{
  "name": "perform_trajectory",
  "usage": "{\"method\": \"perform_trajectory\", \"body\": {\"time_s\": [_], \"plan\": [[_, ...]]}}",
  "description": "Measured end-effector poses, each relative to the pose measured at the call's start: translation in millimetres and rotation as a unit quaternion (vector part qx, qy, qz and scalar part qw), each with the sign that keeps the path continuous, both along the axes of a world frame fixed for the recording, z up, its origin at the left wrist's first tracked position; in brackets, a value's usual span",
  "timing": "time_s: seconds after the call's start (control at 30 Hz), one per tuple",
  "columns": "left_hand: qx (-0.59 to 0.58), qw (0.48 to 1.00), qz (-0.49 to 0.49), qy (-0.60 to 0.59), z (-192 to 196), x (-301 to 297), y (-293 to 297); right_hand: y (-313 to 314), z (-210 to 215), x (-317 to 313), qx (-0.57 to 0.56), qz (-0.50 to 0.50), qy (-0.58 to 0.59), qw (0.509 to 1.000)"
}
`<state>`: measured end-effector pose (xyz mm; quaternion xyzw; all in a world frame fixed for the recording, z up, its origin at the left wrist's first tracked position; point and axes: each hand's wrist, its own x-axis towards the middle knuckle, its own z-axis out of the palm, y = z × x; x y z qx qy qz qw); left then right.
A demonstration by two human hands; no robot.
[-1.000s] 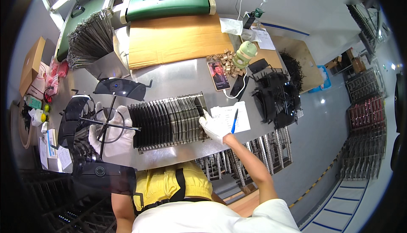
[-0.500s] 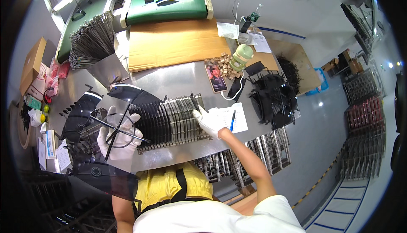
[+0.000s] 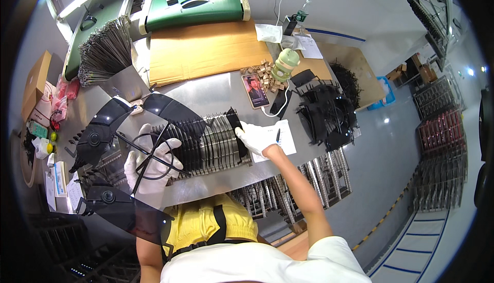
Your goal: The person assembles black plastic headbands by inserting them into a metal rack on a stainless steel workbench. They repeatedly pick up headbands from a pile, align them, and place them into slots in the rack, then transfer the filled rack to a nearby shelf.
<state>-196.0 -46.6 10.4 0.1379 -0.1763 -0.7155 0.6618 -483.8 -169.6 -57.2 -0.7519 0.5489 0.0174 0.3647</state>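
My left hand [image 3: 160, 181], in a white glove, is curled under a black wire cross with a ring [image 3: 149, 155]. Dark curved panels surround this cross: one at the upper left [image 3: 95, 131], one at the upper right [image 3: 172, 109] and one below [image 3: 118, 203]. Whether all of them are joined to the wires I cannot tell. My right hand [image 3: 257, 138], gloved too, has its fingers against a dark panel [image 3: 236, 131] at the right end of a metal rack [image 3: 218, 155]. Several dark curved parts stand upright in that rack.
Right of the rack lie a paper with a pen [image 3: 278, 136], a phone [image 3: 256, 91] on a cable and a pile of black parts [image 3: 329, 116]. Behind are cardboard [image 3: 206, 51], a green conveyor [image 3: 159, 18] and a bundle of wires [image 3: 105, 49]. Metal racks [image 3: 319, 180] stand below the table edge.
The view has shifted slightly. A dark panel now shows upright at the rack's right end, by my right fingers. My left hand stays with the wire cross, which has tilted a little.
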Motion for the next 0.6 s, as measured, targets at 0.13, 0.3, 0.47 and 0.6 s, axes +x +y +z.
{"method": "perform_trajectory", "body": {"time_s": [0.13,0.3,0.47,0.6], "plan": [[0.002,1.000,-0.011,0.006,-4,-5,3,5,-6,15,0.038,-0.046,-0.001,0.998],[0.006,1.000,-0.003,0.026,6,-3,7,15,14,25,0.045,-0.044,0.077,0.995],[-0.017,0.998,-0.024,0.055,22,-21,1,34,75,28,-0.161,-0.060,-0.205,0.964],[0.063,0.995,-0.071,-0.018,25,-46,-3,30,98,49,-0.327,0.057,-0.075,0.940]]}}
